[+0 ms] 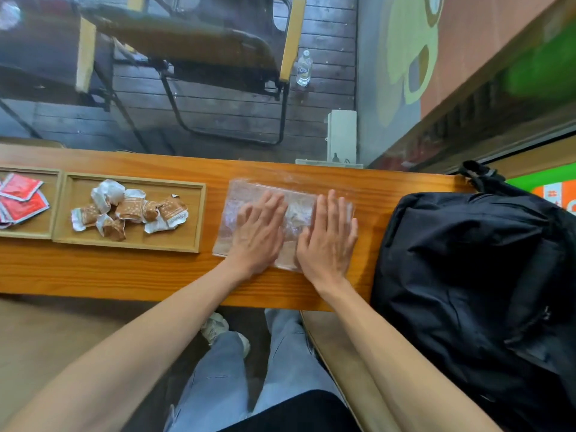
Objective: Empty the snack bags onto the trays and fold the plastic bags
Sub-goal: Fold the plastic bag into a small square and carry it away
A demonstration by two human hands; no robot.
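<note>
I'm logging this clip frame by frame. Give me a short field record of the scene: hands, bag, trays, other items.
left hand: flat on the plastic bag
right hand: flat on the same bag
bag: clear, lying on the wooden table
near tray: brown and white wrapped snacks
far-left tray: red packets
beside the right hand: black backpack

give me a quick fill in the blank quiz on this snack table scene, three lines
1. Both hands, left and right, press flat on the clear ____ bag.
2. The tray nearest the bag holds ____ and white wrapped snacks.
3. The backpack right of the bag is ____.

Missing words: plastic; brown; black
</note>
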